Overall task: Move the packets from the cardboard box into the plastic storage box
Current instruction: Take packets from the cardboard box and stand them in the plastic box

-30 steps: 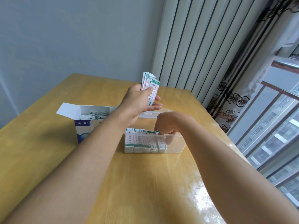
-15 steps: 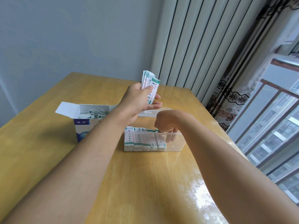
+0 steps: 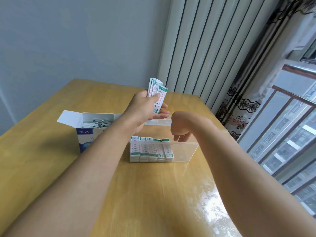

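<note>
Lifted right hand (image 3: 179, 127) out of plastic box (image 3: 185, 152), fingers loosely curled, empty; left hand (image 3: 145, 108) gripping packets (image 3: 157, 93).

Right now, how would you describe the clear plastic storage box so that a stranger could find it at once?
Start at the wooden table beside the window. Near its middle, right of the open cardboard box, stands the plastic storage box, under the right hand. Unlike the printed cardboard box, it is see-through, with packets upright in a row at its left end.
</note>
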The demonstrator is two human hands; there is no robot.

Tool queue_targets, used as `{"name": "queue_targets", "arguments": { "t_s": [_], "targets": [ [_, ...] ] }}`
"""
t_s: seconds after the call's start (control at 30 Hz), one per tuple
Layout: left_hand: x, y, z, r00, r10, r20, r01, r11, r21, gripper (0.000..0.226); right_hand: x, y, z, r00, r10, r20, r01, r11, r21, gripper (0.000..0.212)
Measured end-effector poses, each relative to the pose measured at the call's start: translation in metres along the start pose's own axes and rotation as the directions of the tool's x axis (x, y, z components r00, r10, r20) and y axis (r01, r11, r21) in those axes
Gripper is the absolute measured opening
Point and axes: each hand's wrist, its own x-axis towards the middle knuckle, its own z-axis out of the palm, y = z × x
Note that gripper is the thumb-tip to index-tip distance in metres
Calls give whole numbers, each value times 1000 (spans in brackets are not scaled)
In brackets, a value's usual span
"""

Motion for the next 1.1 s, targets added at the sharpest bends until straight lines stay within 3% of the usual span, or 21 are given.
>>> {"name": "queue_targets", "arguments": {
  "t_s": [0.13, 0.2, 0.27, 0.37, 0.53, 0.67, 0.87, 1.0, 1.1],
  "targets": [
    [1, -3, 2, 1000, -12, 11, 11, 991, 134, 24, -14, 15, -34, 967, -1, -254, 84, 945, 316, 21],
    [1, -5, 4, 999, -25, 24, 20, 982, 185, 24, -24, 18, -44, 916, -28, -399, 222, 865, 449, 33],
    [0, -5, 5, 997, -48, 54, 38, 984, 175, 27, -33, 17, -42, 880, -152, -450, 389, 774, 499, 47],
    [-4, -4, 6, 986, -99, 135, 77, 985, 155, 29, -32, 14, -30, 777, -307, -550, 552, 753, 359, 51],
    [-7, -2, 6, 979, -154, 133, 140, 984, 113, 31, -35, 13, -24, 686, -354, -636, 580, 793, 185, 27],
    [-6, -7, 8, 984, -131, 122, 110, 980, 163, 39, -43, 13, -23, 674, -369, -640, 602, 777, 186, 28],
    [-6, -9, 10, 974, -142, 174, 113, 979, 167, 28, -42, 14, -22, 707, -366, -605, 602, 761, 243, 25],
    [0, -11, 5, 983, -106, 147, 86, 987, 136, 47, -44, 13, -22, 704, -369, -607, 606, 757, 243, 37],
    [2, -8, 3, 985, -95, 145, 76, 989, 129, 45, -45, 12, -24, 682, -377, -627, 609, 767, 201, 25]
  ]
}}
